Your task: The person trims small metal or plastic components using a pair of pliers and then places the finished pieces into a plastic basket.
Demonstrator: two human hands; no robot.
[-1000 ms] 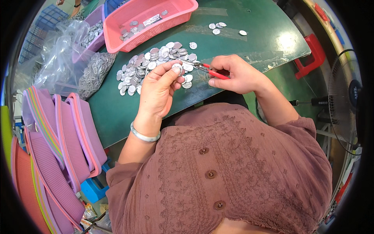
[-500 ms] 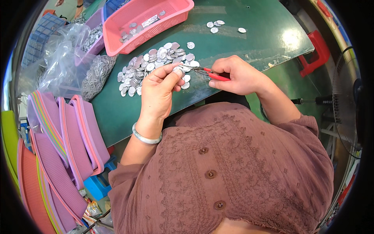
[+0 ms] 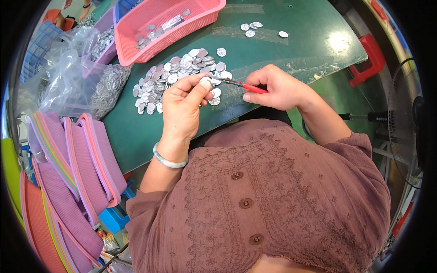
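Note:
My left hand [image 3: 183,105] pinches a round silver medal [image 3: 206,83] between thumb and fingers, above the table. In my right hand [image 3: 278,88] are pliers [image 3: 255,88] with red handles, gripped from the right side. The dark jaws of the pliers point left and reach the upper edge of the medal; whether they clamp anything there is too small to tell. Behind and beside my left hand, a heap of silver medals [image 3: 157,84] is spread over the green table [image 3: 300,50]. One medal [image 3: 221,52] lies just apart from the heap.
A pink basket [image 3: 170,36] with some medals stands beyond the heap. Several loose medals [image 3: 250,33] lie at the far right. Bags of metal links [image 3: 110,88] sit at the left, above stacked purple baskets [image 3: 93,159]. A fan [image 3: 405,118] stands right. Another person's hand [image 3: 85,11] shows far left.
The plier handles have drawn together in my right hand, and the jaws lie closer to the medal's top edge. My left hand still holds the medal.

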